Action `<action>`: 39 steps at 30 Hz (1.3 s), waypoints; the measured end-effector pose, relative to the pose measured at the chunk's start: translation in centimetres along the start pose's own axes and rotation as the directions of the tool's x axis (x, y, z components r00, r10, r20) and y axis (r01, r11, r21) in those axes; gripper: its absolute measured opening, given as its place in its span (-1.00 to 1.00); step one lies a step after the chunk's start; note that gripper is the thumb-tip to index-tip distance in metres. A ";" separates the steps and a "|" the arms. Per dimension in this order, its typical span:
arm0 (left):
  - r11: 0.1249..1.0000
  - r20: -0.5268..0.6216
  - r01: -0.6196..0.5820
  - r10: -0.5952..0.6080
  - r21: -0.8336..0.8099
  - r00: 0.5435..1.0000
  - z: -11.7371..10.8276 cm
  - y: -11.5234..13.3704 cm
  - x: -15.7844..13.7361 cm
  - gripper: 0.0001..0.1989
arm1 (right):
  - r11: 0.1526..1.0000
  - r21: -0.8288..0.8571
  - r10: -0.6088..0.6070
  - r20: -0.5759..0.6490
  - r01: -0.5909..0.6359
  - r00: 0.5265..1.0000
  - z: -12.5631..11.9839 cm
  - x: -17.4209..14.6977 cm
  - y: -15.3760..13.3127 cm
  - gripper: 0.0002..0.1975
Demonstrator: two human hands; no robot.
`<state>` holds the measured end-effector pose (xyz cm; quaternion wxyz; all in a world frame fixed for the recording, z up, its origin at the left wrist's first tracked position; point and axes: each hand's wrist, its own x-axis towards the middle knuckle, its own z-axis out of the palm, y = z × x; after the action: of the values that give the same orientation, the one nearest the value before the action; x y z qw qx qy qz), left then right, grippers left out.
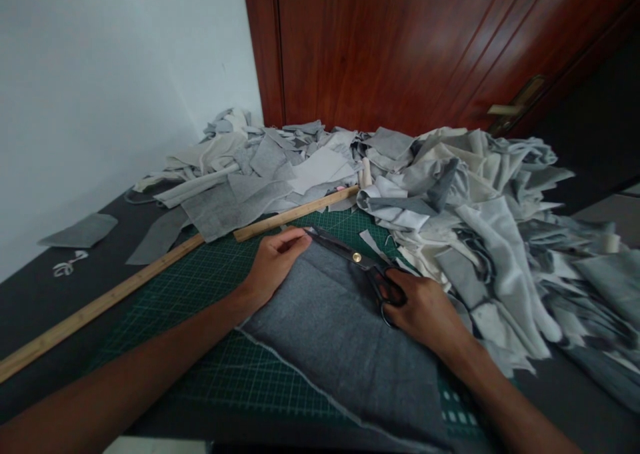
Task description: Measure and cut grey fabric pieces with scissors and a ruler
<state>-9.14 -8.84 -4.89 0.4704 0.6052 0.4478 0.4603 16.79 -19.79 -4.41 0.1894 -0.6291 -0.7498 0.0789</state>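
A dark grey piece of fabric (345,347) lies over the green cutting mat (215,354), its frayed pale edge running toward me. My left hand (277,261) pinches the fabric's far corner between thumb and fingers. Black-handled scissors (357,257) with a brass pivot are gripped in my right hand (425,304), fingers through the loops. Their blades point left along the fabric's far edge, and the tips reach my left fingertips. How far apart the blades are is hard to make out. A narrow grey strip (374,246) lies just beyond the scissors.
Grey and white fabric scraps (320,167) are heaped along the back, with a larger pile (500,241) at the right. Two wooden rulers, one nearer (105,302) and one farther (300,213), cross the table's left and middle. A brown door (390,47) stands behind.
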 end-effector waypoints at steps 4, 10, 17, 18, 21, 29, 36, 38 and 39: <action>0.999 -0.010 0.013 -0.013 -0.029 1.000 0.1 0.3 -0.1 -0.79 | 0.999 0.020 0.031 0.007 -0.031 1.000 -0.1 0.0 0.0 -0.93; 1.000 -0.051 0.008 -0.009 -0.012 0.999 0.1 -0.3 0.1 -0.76 | 0.999 0.029 0.045 0.014 -0.045 0.999 -0.3 0.0 -0.1 -0.89; 0.999 -0.076 0.025 -0.028 -0.035 0.997 0.2 -0.7 0.3 -0.72 | 0.997 0.039 0.066 0.030 -0.067 0.997 -0.3 0.1 -0.1 -0.88; 0.999 -0.072 0.028 -0.030 -0.037 0.997 0.2 -0.7 0.3 -0.73 | 0.998 0.024 0.064 0.029 -0.065 0.998 -0.2 0.1 -0.1 -0.90; 0.999 -0.041 0.023 -0.025 -0.031 0.999 0.2 -0.3 0.1 -0.78 | 0.998 -0.032 0.053 0.031 -0.052 0.998 -0.1 0.1 -0.3 -0.95; 1.000 0.001 0.025 -0.025 -0.018 1.000 0.1 0.2 -0.1 -0.77 | 0.998 -0.058 0.038 -0.005 -0.038 0.999 0.2 -0.1 -0.5 -0.96; 0.999 0.016 0.020 -0.020 -0.044 1.000 0.1 -0.1 0.0 -0.79 | 1.000 -0.018 0.020 0.011 -0.020 1.000 0.2 -0.1 -0.1 -0.97; 0.999 0.015 0.012 -0.011 -0.038 1.000 0.1 -0.2 0.0 -0.78 | 1.000 -0.005 0.018 0.007 -0.018 1.000 0.1 -0.1 -0.2 -0.95; 0.999 0.009 0.010 -0.009 -0.036 1.000 0.1 -0.2 0.0 -0.78 | 1.000 0.000 0.019 0.008 -0.019 1.000 0.1 -0.1 -0.2 -0.93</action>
<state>-9.04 -8.84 -5.13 0.4854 0.5964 0.4402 0.4636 16.59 -19.92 -4.42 0.1857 -0.6358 -0.7446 0.0829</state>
